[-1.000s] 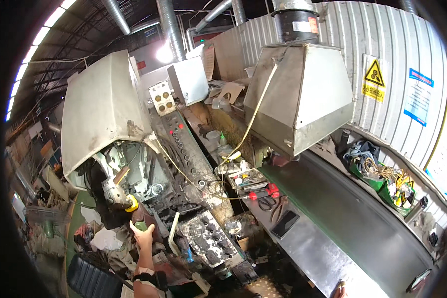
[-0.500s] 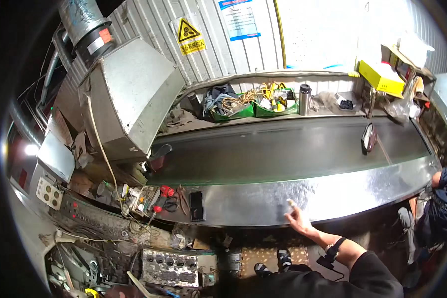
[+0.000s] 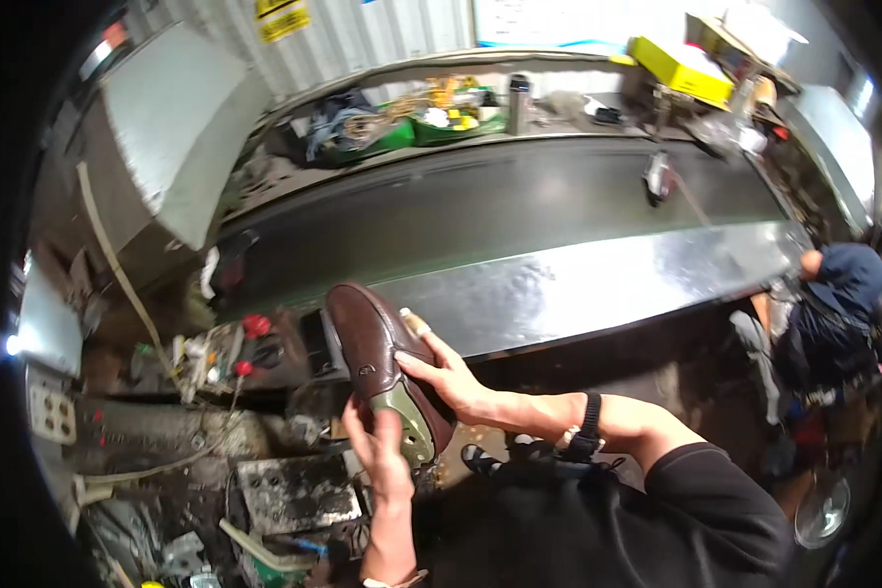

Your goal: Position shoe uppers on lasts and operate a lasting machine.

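A brown leather loafer (image 3: 363,323) is held up in front of me, toe pointing away, with a green shoe last (image 3: 407,416) filling its opening. My right hand (image 3: 456,382) grips its right side, thumb on the upper; a pale wrap covers one fingertip. On the left, my left hand (image 3: 380,456) is closed against the shoe's side near the opening, its thumb smeared by motion. Behind the shoe, a dark phone (image 3: 318,343) lies partly hidden on the metal ledge (image 3: 519,309). Another dark shoe (image 3: 659,179) rests on the far right of the belt (image 3: 441,216).
Beyond the belt, a shelf carries green bins (image 3: 372,145), a steel flask (image 3: 518,103) and a yellow box (image 3: 681,71). A metal hood (image 3: 171,127) stands left, above red-handled tools (image 3: 255,326). At right is another person (image 3: 843,294).
Both hands are now on a brown loafer that was not in them before. My right hand was empty over the ledge; my left was out of view. The view has shifted right and down.
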